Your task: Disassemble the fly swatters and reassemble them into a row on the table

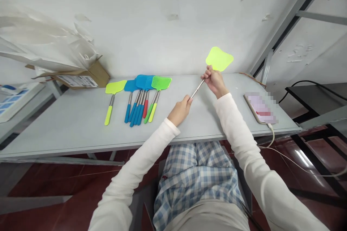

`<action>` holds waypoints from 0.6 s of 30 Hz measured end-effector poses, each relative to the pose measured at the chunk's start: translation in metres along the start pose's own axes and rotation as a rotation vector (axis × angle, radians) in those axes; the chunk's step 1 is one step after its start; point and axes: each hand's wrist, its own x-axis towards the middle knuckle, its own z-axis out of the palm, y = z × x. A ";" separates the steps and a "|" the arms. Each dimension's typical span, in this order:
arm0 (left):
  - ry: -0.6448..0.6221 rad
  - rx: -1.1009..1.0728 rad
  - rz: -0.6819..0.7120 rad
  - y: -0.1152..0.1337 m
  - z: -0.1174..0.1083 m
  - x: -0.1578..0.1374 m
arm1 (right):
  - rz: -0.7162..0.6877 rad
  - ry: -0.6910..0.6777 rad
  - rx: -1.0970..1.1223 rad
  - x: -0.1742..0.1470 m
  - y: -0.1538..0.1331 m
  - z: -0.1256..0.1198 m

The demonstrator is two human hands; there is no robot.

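A fly swatter with a yellow-green head (220, 59) is held up above the table between my two hands. My left hand (180, 110) is wrapped round its handle end, which the fingers hide. Near the head, my right hand (214, 80) is closed on the upper part of the thin metal rod. Bare rod shows between the hands, slanting up to the right. To the left lie several more swatters in an overlapping group, with blue heads (145, 81) and a green head (162, 82) on top. Apart from them rests a single yellow swatter (116, 87).
The grey table (81, 122) stands against a white wall. An open cardboard box (99, 73) with plastic wrapping (54, 39) sits at the back left. On the right a phone (258, 108) lies plugged into a white cable (272, 135). Metal frame posts rise at the right.
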 end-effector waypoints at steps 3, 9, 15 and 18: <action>-0.036 0.109 0.024 -0.007 -0.019 -0.008 | -0.073 0.055 0.042 0.015 -0.011 -0.006; -0.008 0.247 0.040 -0.002 -0.042 -0.007 | -0.168 0.048 0.054 0.035 -0.015 0.002; -0.072 0.239 0.024 -0.023 -0.057 -0.040 | -0.148 0.166 0.145 0.055 -0.038 -0.034; -0.119 0.201 -0.021 -0.041 -0.065 -0.061 | -0.090 0.094 0.127 0.056 -0.035 -0.052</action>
